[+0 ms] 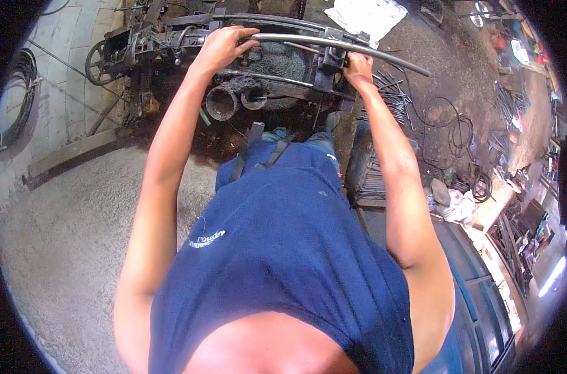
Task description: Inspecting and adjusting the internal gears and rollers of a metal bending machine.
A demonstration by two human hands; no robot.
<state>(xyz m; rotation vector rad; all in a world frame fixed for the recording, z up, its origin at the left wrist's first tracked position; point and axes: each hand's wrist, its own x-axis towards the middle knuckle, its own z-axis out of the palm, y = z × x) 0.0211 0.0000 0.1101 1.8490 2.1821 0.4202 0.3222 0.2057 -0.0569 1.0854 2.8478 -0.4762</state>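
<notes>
A long grey metal rod point(390, 57) lies across the top of a dark, greasy lathe-like machine point(324, 81), its right end jutting past the machine. My left hand point(224, 48) holds the rod's left end between thumb and fingers. Below the rod, on the right, my right hand point(359, 67) is closed against a dark block-shaped part point(335, 57) of the machine. What its fingers grip is mostly hidden. Fine grey metal chips point(280, 62) fill the trough between the machine's rails.
A spoked handwheel point(98, 62) sits at the machine's left end. Two round, open metal ends point(222, 103) face me below the rails. Right of the machine, several thin rods point(392, 93) and a black cable point(455, 128) litter the floor. A white sheet point(374, 15) lies beyond.
</notes>
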